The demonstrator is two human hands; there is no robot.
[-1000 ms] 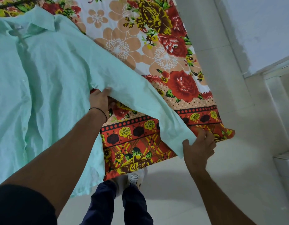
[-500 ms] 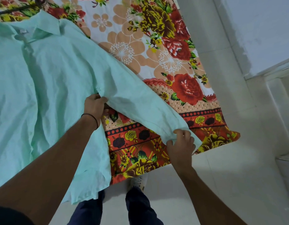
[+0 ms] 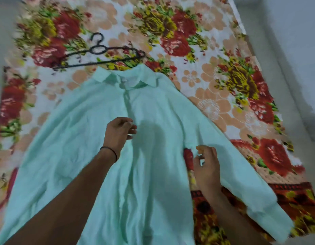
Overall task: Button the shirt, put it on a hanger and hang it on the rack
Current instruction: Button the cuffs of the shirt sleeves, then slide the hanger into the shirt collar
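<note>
Left hand (image 3: pixel 118 133) over shirt (image 3: pixel 153 174), fingers relaxed; right hand (image 3: pixel 207 167) by sleeve (image 3: pixel 241 165), fingers seemingly released; hanger (image 3: pixel 118 48) beyond collar (image 3: pixel 125 79).

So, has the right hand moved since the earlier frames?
Yes. Against the floral sheet, the right hand left the sleeve cuff at its edge and moved inward, toward the shirt body.

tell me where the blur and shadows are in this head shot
Head view: motion blur softens the whole frame, worst on the floral bedsheet toward the left edge; the black hanger reads only as an outline; the right hand is smeared; a soft shadow lies on the mint shirt beside the left hand; no glare.
</note>
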